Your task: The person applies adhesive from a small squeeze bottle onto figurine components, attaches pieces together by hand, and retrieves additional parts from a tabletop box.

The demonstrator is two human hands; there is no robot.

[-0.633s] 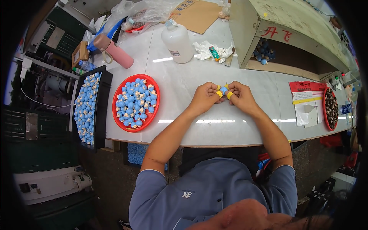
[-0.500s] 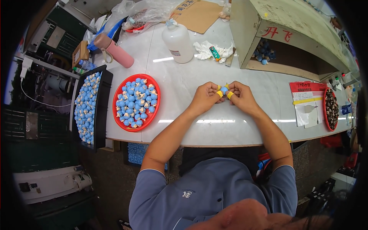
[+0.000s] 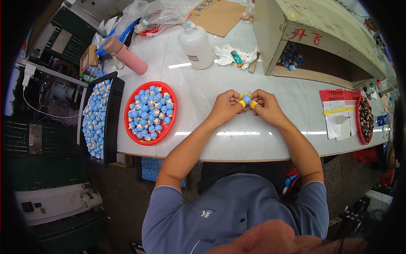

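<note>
A small blue ball-shaped piece [image 3: 246, 99] is pinched between my two hands above the middle of the white table. My left hand [image 3: 229, 104] grips it from the left, fingers curled and yellow tape round the thumb and a finger. From the right my right hand [image 3: 266, 106] closes on the same piece, its thumb and a finger taped yellow too. Most of the piece's underside is hidden by fingers. Left of my arms, a red round tray [image 3: 174, 122] holds many blue balls with pale, knobbly parts. Beside it stands a black bin [image 3: 111, 120] full of similar pieces.
A white plastic bottle [image 3: 195, 46] and crumpled tissue with a green lighter [image 3: 237, 58] lie beyond my hands. A pink flask [image 3: 131, 59] stands far left. At right are a cabinet [image 3: 270, 38], a red-and-white sheet [image 3: 336, 108] and a red basket [image 3: 364, 120] of dark pieces.
My hands stay in nearly the same place, with only a slight shift of the fingers around the blue piece. Nothing else has visibly moved.
</note>
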